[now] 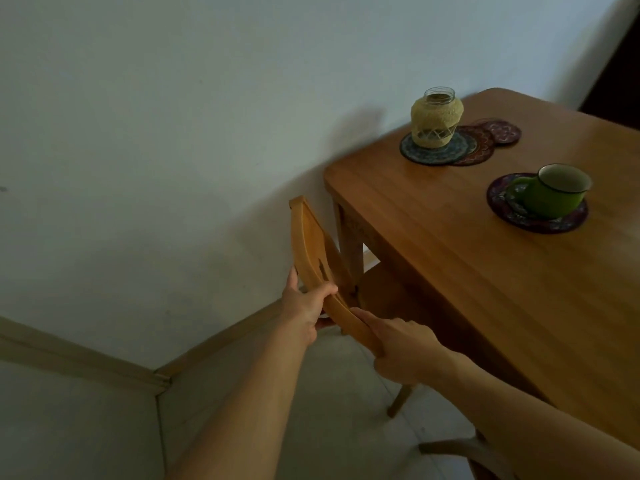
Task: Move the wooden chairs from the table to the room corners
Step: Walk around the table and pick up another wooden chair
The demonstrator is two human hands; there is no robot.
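The left hand [304, 308] and right hand [398, 348] both clasp the curved top rail of the wooden chair [311, 251], left farther along it. The chair stands tucked at the table's [433, 244] end edge, near the wall.

I saw a plain white wall [156, 116] filling the upper left of the frame, dimly lit. A pale baseboard [79, 355] met the tiled floor [311, 410] at lower left. A wooden table [485, 271] filled the right.
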